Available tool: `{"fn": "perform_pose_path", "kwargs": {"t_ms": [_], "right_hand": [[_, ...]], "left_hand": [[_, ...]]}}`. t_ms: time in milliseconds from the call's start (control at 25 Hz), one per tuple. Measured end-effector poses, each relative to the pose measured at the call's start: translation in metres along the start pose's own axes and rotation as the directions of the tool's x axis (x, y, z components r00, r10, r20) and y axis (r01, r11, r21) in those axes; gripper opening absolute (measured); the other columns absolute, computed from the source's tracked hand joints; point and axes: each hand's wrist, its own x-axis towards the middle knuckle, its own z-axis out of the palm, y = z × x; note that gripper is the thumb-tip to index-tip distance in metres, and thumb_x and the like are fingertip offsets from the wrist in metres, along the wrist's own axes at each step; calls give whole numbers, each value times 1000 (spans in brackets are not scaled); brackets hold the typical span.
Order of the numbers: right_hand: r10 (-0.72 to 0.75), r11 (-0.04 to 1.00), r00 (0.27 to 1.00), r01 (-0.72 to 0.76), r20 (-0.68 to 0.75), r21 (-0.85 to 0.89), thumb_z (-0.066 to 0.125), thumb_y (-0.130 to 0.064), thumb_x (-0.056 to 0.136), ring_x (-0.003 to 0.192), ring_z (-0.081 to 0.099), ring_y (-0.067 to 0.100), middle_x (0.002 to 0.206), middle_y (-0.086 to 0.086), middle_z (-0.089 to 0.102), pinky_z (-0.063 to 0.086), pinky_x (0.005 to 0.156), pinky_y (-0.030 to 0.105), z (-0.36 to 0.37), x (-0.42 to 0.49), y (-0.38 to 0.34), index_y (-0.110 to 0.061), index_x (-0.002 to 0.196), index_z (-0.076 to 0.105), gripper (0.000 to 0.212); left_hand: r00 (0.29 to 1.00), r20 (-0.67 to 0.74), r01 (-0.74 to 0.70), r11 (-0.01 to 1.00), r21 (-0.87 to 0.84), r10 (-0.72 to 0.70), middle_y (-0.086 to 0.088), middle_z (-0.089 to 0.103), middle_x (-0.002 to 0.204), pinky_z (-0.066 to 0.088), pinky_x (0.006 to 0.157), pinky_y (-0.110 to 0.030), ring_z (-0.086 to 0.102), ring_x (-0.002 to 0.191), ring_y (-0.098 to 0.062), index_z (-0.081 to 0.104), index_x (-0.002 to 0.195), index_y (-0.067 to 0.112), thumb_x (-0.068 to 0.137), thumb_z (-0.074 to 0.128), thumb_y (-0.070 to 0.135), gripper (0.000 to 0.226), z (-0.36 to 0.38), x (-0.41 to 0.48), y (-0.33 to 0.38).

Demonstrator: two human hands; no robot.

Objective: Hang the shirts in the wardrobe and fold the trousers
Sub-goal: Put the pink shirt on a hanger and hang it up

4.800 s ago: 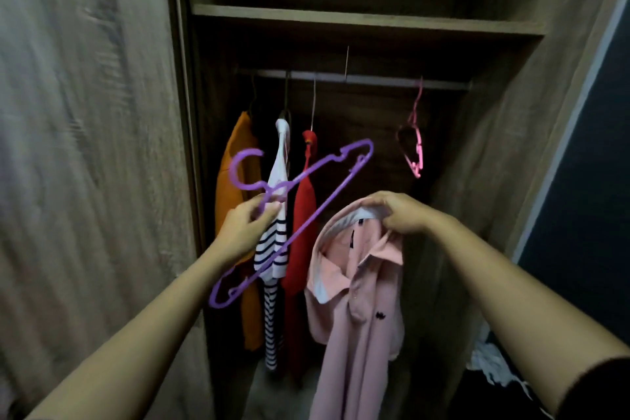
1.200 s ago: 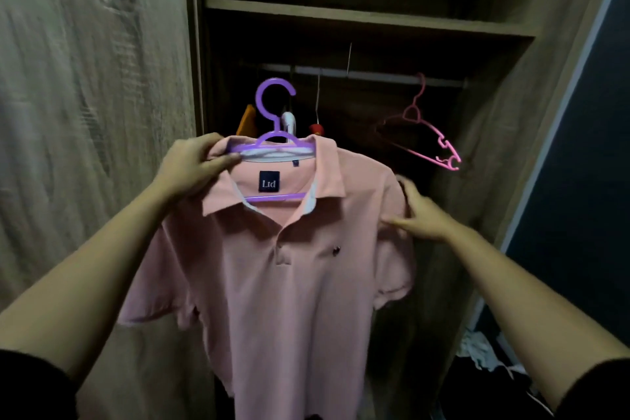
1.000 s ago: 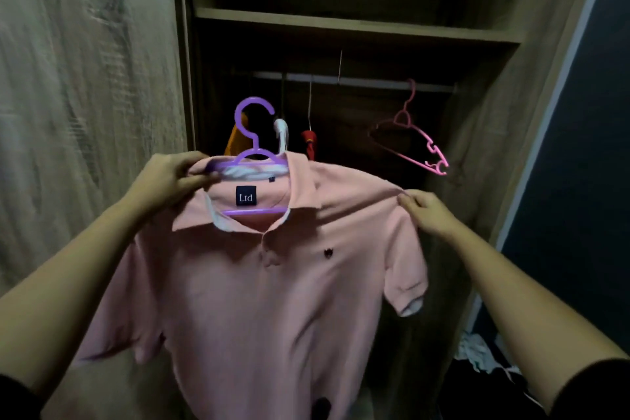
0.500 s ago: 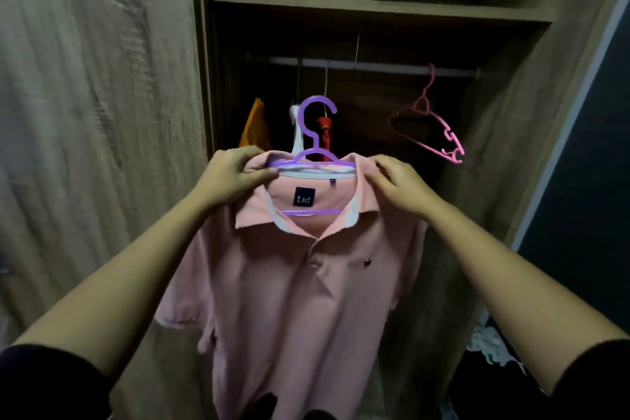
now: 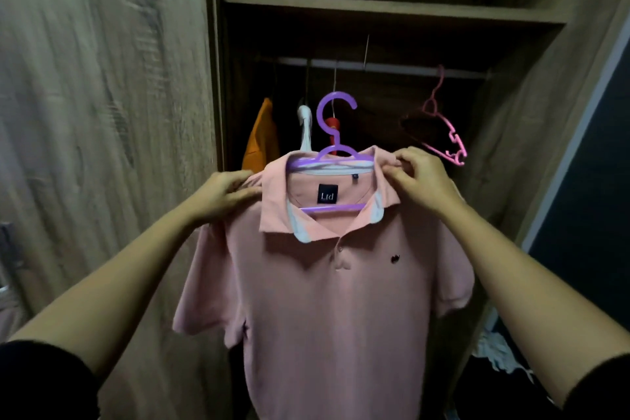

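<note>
The left hand (image 5: 225, 194) grips the shoulder and the right hand (image 5: 422, 184) pinches the collar of a salmon-pink polo shirt (image 5: 324, 300) on a purple plastic hanger (image 5: 335, 147), not yet hooked on the wardrobe's metal rail (image 5: 392, 66). An uneven tug could slip it off.

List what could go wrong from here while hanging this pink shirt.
1. Both the left hand and right hand grip the pink shirt, not the purple hanger; lifting may let it tilt or slip out.
2. Its hook sits in front of the hung red garment and could snag there before reaching the rail.
</note>
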Motion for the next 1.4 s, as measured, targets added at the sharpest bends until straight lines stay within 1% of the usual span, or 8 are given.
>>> {"fn": "perform_pose_path", "kwargs": {"t_ms": [160, 440, 600, 680, 880, 1120, 1280, 1400], "right_hand": [[-37, 993, 999, 41, 38, -109, 55, -46, 81, 76, 50, 10, 80, -8, 51, 38, 64, 28, -1, -3, -3, -20, 99, 68, 34], [2, 999, 998, -4, 55, 44, 60, -17, 88, 66, 46, 16, 74, 2, 49, 29, 61, 23, 2, -10, 3, -3, 94, 66, 17], [6, 996, 999, -9, 42, 87, 61, -12, 88, 61, 44, 4, 69, -8, 44, 31, 58, 15, 7, -11, -2, -4, 98, 68, 14], [-2, 996, 1000, 0, 23, 89, 61, -12, 88, 64, 46, 11, 73, -3, 48, 31, 60, 19, 8, -8, -5, -5, 100, 68, 16], [-61, 995, 998, 59, 26, 81, 62, -14, 87, 71, 50, 15, 77, 0, 51, 38, 66, 30, 15, -8, -13, -6, 97, 68, 15], [-64, 995, 996, 58, 65, 85, 59, -23, 88, 73, 51, 16, 76, -4, 49, 39, 68, 32, 14, -10, -14, -8, 95, 68, 19], [-7, 992, 990, 25, 140, -127, 50, -38, 93, 79, 50, 8, 84, -11, 55, 36, 65, 28, 1, -12, -12, -21, 98, 64, 23], [41, 998, 982, -33, 186, -44, 48, -39, 93, 72, 52, 5, 75, -16, 57, 42, 65, 32, -5, -14, -2, -30, 85, 59, 17]], "left_hand": [[999, 17, -45, 998, -50, 46, -17, 59, 74, 41, 63, -33, 42, 66, -7, 58, 81, 3, 77, 47, 60, 58, 6, 3, -4], [998, 14, -60, 998, 16, 60, 7, 60, 73, 39, 62, -20, 53, 67, -3, 56, 76, 32, 72, 44, 66, 37, -1, 18, 10], [982, 155, -109, 994, -8, 109, 26, 63, 99, 44, 82, -16, 59, 89, 2, 56, 112, 41, 63, 46, 51, 51, -14, 24, 32], [983, 156, -88, 994, -69, 98, 20, 62, 108, 41, 89, -18, 56, 99, 1, 57, 116, 34, 60, 37, 46, 61, -15, 29, 41], [983, 25, -185, 956, 227, 184, 10, 53, 60, 36, 58, -27, 50, 57, -3, 60, 81, 25, 74, 37, 67, 48, -1, 35, 48], [971, -59, -219, 959, 181, 233, 14, 53, 62, 35, 55, -13, 54, 62, 4, 65, 95, 18, 80, 39, 60, 51, 5, 36, 47], [969, -141, -196, 979, 53, 202, 10, 60, 66, 38, 58, -16, 55, 65, -1, 63, 88, 32, 80, 45, 56, 31, 1, 28, 40], [978, -139, -160, 987, -24, 155, 19, 61, 74, 36, 56, -11, 53, 63, 3, 59, 76, 32, 76, 48, 56, 26, -1, 22, 39]]}}
